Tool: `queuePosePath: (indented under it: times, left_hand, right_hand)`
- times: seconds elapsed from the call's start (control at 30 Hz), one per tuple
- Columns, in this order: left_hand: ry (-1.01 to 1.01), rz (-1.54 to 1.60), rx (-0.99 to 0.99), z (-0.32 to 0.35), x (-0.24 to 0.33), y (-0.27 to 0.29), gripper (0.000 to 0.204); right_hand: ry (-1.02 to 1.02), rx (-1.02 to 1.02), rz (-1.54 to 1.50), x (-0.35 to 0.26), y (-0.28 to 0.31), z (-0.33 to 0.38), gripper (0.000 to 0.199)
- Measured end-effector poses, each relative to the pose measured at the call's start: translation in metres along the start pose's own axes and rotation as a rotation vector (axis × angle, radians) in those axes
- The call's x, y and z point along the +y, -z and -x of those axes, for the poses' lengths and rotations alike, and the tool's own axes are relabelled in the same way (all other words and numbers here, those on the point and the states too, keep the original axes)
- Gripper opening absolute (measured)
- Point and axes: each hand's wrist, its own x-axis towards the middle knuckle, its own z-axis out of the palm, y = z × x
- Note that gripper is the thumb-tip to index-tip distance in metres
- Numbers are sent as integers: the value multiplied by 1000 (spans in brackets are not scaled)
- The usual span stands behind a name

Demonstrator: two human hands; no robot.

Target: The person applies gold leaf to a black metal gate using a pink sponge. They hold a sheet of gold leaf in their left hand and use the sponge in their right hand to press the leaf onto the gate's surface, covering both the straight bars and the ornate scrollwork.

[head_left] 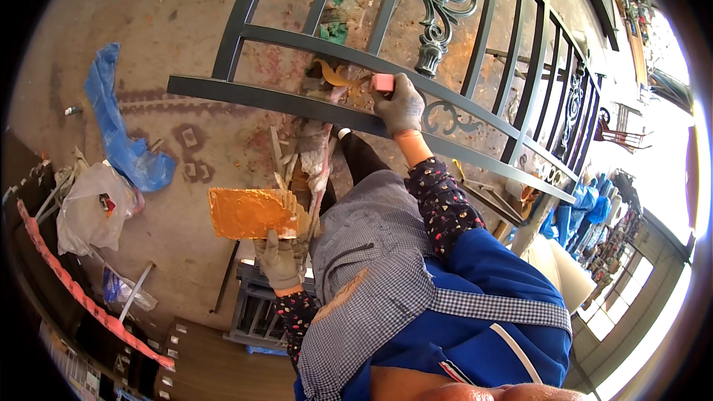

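1. from the head camera we look down on one dark metal railing (312, 108) lying flat above the floor, its bars bending with the lens; we count two cast scroll ornaments in it, a tall one (445, 0) near the top and a low one (449, 115) by the rail
2. our right hand (401, 108), in a grey glove, rests on the railing's lower rail; its fingers are pressed together on one small pink sponge (383, 82), which touches the bar just beside a gold-painted curl (334, 74)
3. our left hand (278, 260), also gloved, is closed on the lower edge of one flat board (252, 212) coated in orange-gold paint; it is held level over the floor, well apart from the sponge and nearer our lap
4. we count two gloves, two dotted dark sleeves, one checked grey apron (371, 267) and one blue jacket (490, 282)
5. the surface below is a bare concrete floor (171, 52), stained with rust-coloured and dark patches
6. on the floor at left lie one blue plastic sheet (122, 134) and one clear plastic bag (93, 208); a red strip (82, 289) runs along the lower left
7. the room is a workshop; bright windows (646, 289) stand at right, with more ironwork beside them
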Motion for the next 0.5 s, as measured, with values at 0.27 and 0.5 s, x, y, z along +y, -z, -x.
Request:
queuePosePath:
  times: [0.27, 0.5]
  left_hand:
    - [-7, -30, 43, 5, -10, -7, 49]
    - [-16, -81, -32, -3, -13, 10, 49]
  right_hand:
    - [-43, 62, -120, 8, 7, 5, 31]
    - [-69, 25, -77, -10, -14, -9, 33]
